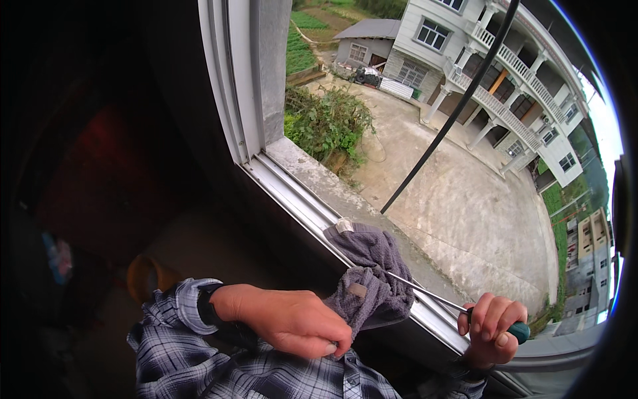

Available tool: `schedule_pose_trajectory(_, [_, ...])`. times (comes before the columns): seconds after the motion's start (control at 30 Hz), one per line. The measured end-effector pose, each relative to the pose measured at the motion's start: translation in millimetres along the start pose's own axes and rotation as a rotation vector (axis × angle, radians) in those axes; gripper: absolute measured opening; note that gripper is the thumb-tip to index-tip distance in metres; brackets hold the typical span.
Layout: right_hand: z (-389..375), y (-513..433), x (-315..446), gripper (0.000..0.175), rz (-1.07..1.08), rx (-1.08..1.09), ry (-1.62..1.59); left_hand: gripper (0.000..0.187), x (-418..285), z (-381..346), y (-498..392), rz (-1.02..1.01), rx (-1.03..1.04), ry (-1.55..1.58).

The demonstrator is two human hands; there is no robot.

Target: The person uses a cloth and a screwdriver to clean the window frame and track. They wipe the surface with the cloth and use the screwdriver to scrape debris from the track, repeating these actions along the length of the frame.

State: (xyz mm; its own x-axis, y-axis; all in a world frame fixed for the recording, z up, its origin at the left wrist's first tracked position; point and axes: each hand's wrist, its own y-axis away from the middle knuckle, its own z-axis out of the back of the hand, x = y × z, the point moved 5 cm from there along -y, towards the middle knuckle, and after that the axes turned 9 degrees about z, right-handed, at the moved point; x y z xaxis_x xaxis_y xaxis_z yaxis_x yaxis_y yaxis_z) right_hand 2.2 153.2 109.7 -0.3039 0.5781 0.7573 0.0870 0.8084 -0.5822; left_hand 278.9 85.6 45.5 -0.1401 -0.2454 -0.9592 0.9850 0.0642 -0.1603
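Observation:
A purple-grey terry cloth (381, 249) lies bunched over the white metal window track (299, 199). My left hand (294, 324) grips the lower end of this cloth in a closed fist, on the room side of the track. In my right hand (491, 326), at the lower right, is the dark green handle of a screwdriver (428, 292). Its long metal shaft points left along the track and reaches the cloth; the tip is hidden in the folds.
The window frame (234, 85) rises at the left end of the track. Outside runs a rough concrete sill (309, 164), with a black cable (448, 119) slanting above the yard. A yellow container (144, 277) stands in the dark room below.

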Motion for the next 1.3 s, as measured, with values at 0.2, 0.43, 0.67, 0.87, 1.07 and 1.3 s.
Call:
schedule_pose_trajectory(0.2, [-27,-33,-54,0.014,-0.092,0.350,0.150,0.017,7,-10,5,0.038,-0.101,0.017])
schedule_pose_trajectory(0.43, [-40,-51,-128,0.008,0.007,0.715,0.204,0.018,27,-5,21,0.118,-0.180,-0.004])
schedule_pose_trajectory(0.67, [-126,-115,-238,0.009,0.221,1.045,0.175,0.016,41,32,68,0.167,-0.427,-0.157])
schedule_pose_trajectory(0.87, [-151,-149,-261,0.009,0.097,1.105,0.233,0.015,51,43,86,0.254,-0.552,-0.297])
schedule_pose_trajectory(1.07, [-83,-89,-143,0.008,-0.089,0.996,0.363,0.018,33,17,43,0.156,-0.319,-0.275])
schedule_pose_trajectory(1.3, [-24,0,-30,0.010,-0.122,0.745,0.550,0.016,25,-32,-14,-0.017,0.071,-0.063])
